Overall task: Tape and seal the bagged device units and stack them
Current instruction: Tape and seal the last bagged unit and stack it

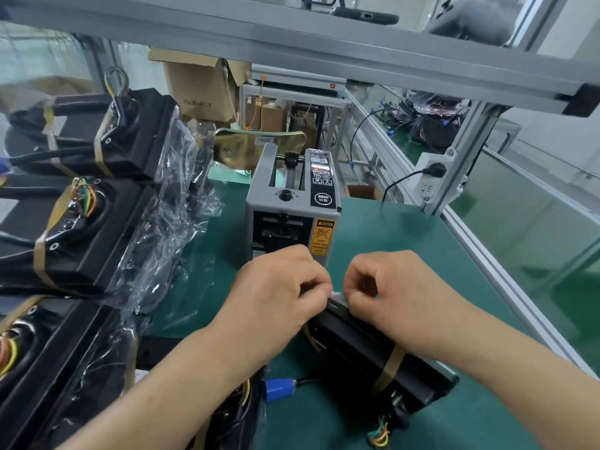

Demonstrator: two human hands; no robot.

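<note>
Our left hand [279, 287] and right hand [399, 293] sit knuckles-up, close together. Both pinch one thin strip [337, 294] with curled fingers.

Tape dispenser [292, 209] stands behind the device unit [373, 349]; bagged stack [81, 196] left.

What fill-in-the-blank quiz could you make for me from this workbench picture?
1. The grey tape dispenser stands on a ___ mat.
2. The left hand and right hand pinch a clear strip over a ___ device unit.
3. The bagged units already taped are stacked on the person's ___ side.
4. The dispenser's yellow label reads ___.
Missing words: green; black; left; CAUTION.
</note>
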